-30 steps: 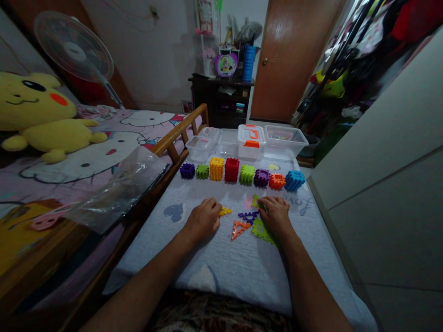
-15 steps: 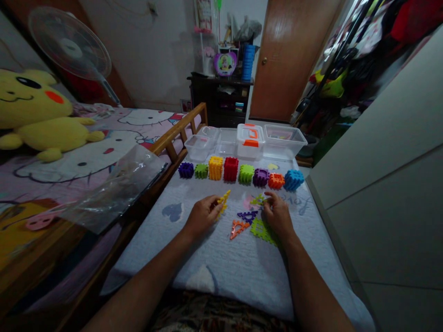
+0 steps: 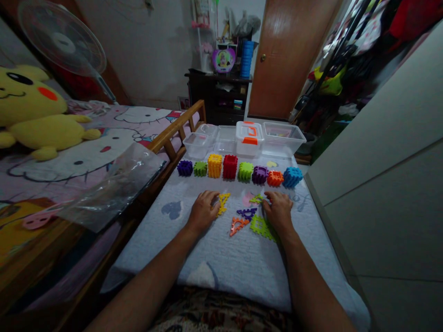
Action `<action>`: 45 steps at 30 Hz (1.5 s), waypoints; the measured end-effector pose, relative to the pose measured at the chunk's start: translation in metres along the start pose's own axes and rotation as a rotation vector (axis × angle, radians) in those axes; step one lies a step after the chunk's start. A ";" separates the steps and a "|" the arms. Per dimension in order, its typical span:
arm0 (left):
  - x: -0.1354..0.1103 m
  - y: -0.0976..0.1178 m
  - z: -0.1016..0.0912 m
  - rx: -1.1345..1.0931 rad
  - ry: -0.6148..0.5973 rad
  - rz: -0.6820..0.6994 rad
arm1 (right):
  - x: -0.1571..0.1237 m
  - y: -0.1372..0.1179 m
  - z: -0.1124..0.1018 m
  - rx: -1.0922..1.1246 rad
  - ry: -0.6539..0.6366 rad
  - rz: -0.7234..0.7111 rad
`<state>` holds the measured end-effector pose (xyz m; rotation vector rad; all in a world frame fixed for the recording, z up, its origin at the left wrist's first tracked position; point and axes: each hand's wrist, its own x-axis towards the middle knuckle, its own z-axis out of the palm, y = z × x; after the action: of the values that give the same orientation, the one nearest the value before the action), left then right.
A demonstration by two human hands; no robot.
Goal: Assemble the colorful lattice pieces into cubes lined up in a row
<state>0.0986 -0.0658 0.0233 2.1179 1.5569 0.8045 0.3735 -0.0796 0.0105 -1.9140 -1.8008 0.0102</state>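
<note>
My left hand (image 3: 202,211) rests on the white cloth with its fingers curled round a yellow triangle piece (image 3: 223,202). My right hand (image 3: 278,211) lies to the right, fingertips pinching a small green triangle piece (image 3: 257,199). Between the hands lie a purple triangle piece (image 3: 247,213) and an orange triangle piece (image 3: 238,225). A green square piece (image 3: 260,226) lies partly under my right hand. Behind them stands a row of several assembled cubes, from a purple cube (image 3: 184,168) at the left to a blue cube (image 3: 292,176) at the right.
Clear plastic boxes (image 3: 198,144) and a white case with an orange latch (image 3: 249,137) stand behind the cubes. A wooden bed rail (image 3: 176,127), a clear plastic bag (image 3: 117,184) and a yellow plush toy (image 3: 31,110) are to the left. A grey wall (image 3: 380,184) runs along the right.
My left hand lifted the yellow triangle upright, then lowered it back towards the cloth. My right hand picked at the small green triangle. The camera view shifted slightly.
</note>
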 end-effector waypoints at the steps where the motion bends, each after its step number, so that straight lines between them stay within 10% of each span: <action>1: -0.001 -0.002 0.001 -0.017 0.004 -0.018 | 0.000 0.001 0.000 0.022 0.009 0.003; 15: -0.002 -0.011 0.008 0.023 0.023 0.133 | 0.002 0.013 -0.034 0.563 -0.035 0.214; 20: -0.002 -0.015 0.012 0.013 0.045 0.142 | -0.018 0.004 -0.064 0.360 -0.387 -0.075; 25: -0.001 -0.017 0.010 -0.061 0.075 0.078 | -0.043 -0.024 -0.062 0.062 -0.473 -0.248; 37: 0.003 -0.025 0.004 -0.295 0.221 -0.080 | -0.028 -0.007 -0.047 0.299 -0.354 0.007; 45: 0.004 -0.028 -0.003 -0.306 0.309 -0.131 | -0.030 0.000 -0.039 -0.024 -0.162 -0.077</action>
<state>0.0771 -0.0536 0.0095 1.7171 1.5796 1.2790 0.3832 -0.1211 0.0348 -1.9069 -1.9876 0.1209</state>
